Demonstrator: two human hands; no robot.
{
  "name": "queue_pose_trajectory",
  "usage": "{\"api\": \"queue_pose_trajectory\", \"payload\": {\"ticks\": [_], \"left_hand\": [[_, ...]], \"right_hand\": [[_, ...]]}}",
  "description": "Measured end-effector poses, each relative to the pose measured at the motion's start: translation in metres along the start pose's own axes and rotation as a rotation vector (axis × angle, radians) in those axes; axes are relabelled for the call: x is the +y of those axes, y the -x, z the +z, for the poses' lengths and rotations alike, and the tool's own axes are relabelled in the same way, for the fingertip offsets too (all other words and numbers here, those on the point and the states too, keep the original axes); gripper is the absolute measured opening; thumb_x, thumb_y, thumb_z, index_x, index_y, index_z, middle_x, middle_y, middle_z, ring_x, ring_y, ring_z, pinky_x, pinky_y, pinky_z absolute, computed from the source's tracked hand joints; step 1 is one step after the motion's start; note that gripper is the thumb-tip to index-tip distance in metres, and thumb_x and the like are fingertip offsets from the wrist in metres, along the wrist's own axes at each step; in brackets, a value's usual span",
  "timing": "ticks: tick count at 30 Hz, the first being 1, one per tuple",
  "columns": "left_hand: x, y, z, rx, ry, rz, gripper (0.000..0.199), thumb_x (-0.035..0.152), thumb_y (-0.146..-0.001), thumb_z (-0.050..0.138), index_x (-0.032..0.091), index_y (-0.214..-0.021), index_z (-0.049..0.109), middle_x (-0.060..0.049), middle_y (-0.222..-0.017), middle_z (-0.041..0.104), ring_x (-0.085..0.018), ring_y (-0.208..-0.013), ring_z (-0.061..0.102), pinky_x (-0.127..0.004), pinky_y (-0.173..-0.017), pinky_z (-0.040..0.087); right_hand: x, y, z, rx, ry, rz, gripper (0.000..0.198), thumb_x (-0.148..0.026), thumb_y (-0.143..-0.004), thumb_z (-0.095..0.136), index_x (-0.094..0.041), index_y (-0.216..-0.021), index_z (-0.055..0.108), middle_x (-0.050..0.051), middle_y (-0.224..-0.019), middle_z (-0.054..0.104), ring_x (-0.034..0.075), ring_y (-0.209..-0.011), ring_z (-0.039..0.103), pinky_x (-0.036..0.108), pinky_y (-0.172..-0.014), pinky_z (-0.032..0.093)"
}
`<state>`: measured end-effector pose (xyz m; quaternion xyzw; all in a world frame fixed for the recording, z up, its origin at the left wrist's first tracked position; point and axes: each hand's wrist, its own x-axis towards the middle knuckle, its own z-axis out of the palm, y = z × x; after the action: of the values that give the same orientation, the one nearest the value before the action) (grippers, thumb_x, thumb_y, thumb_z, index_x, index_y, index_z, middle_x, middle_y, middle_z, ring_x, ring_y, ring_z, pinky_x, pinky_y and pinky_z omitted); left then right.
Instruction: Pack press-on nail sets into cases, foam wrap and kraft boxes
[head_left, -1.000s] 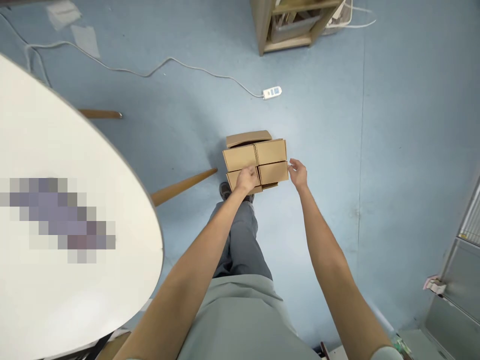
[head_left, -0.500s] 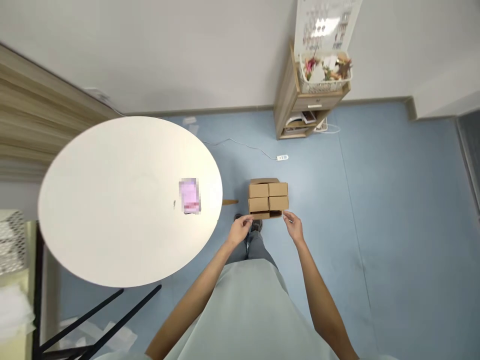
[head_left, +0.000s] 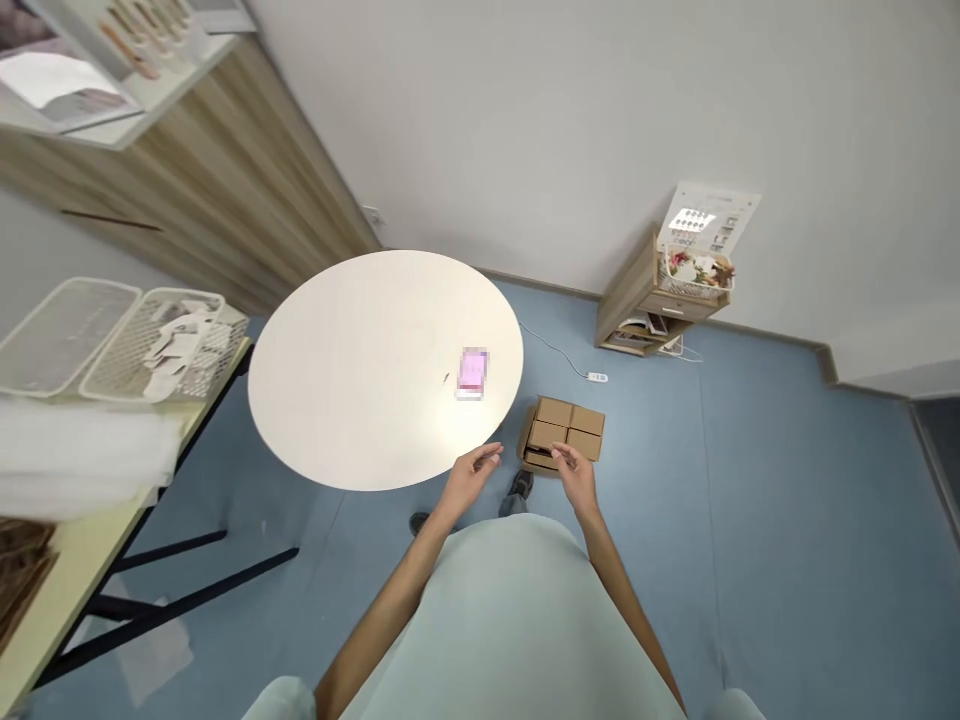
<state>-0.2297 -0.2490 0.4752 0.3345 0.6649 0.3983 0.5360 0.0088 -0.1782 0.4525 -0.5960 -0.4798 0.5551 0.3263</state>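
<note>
On the floor sits an open cardboard box packed with several small brown cartons in two rows. My left hand hovers to the left of it, near the rim of the round white table. Its fingers are loosely bent, with a gap to the thumb and nothing between them. My right hand is above the near edge of the box and covers part of it, also with loosely bent fingers and no object in them. Whether its fingertips touch the box I cannot tell.
A pixelated pink item lies on the round table. A small wooden cabinet with a basket stands against the wall. A white power strip with a cord lies on the floor. At left is a table with plastic baskets.
The view has swung left, bringing the left table with baskets further in. Both hands have drawn back from the box's near edge, and one foot has stepped to the left.
</note>
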Motion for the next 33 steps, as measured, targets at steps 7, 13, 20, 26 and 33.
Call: {"api": "queue_pose_trajectory", "payload": {"ticks": [7,13,20,26,33], "left_hand": [[-0.019,0.07,-0.114,0.157,0.138,0.085,0.045,0.047,-0.09,0.066,0.019,-0.123,0.079,-0.013,-0.131,0.08,-0.03,-0.118,0.078,-0.046,-0.11,0.059],[-0.043,0.138,-0.217,0.344,0.26,0.136,0.044,0.045,-0.092,0.068,0.019,-0.125,0.079,-0.014,-0.129,0.08,-0.029,-0.118,0.078,-0.045,-0.11,0.06],[-0.068,0.195,-0.304,0.574,0.367,0.113,0.046,0.046,-0.097,0.064,0.019,-0.132,0.076,-0.014,-0.136,0.077,-0.028,-0.123,0.075,-0.043,-0.112,0.058],[-0.09,0.208,-0.363,0.677,0.398,0.061,0.05,0.051,-0.099,0.063,0.018,-0.135,0.073,-0.015,-0.142,0.075,-0.029,-0.123,0.076,-0.042,-0.109,0.06],[-0.094,0.189,-0.454,0.757,0.317,0.024,0.055,0.057,-0.098,0.063,0.018,-0.134,0.074,-0.016,-0.134,0.078,-0.029,-0.119,0.077,-0.042,-0.106,0.062]], "right_hand": [[-0.042,0.065,0.101,-0.069,0.042,-0.122,0.049,-0.064,-0.087,0.074,-0.021,-0.11,0.08,0.016,-0.119,0.083,0.035,-0.117,0.077,0.054,-0.107,0.061],[-0.055,0.125,0.213,-0.176,0.14,-0.214,0.042,-0.059,-0.092,0.071,-0.022,-0.111,0.08,0.016,-0.122,0.082,0.035,-0.12,0.076,0.055,-0.109,0.06],[-0.083,0.177,0.331,-0.46,0.278,-0.255,0.036,-0.057,-0.096,0.067,-0.028,-0.111,0.082,0.01,-0.124,0.082,0.033,-0.122,0.075,0.048,-0.103,0.062],[-0.093,0.18,0.409,-0.576,0.28,-0.281,0.036,-0.056,-0.095,0.066,-0.026,-0.107,0.082,0.01,-0.119,0.083,0.031,-0.116,0.076,0.046,-0.101,0.063],[-0.102,0.157,0.507,-0.623,0.209,-0.265,0.033,-0.054,-0.095,0.067,-0.027,-0.105,0.082,0.01,-0.118,0.083,0.031,-0.114,0.077,0.047,-0.101,0.062]]}}
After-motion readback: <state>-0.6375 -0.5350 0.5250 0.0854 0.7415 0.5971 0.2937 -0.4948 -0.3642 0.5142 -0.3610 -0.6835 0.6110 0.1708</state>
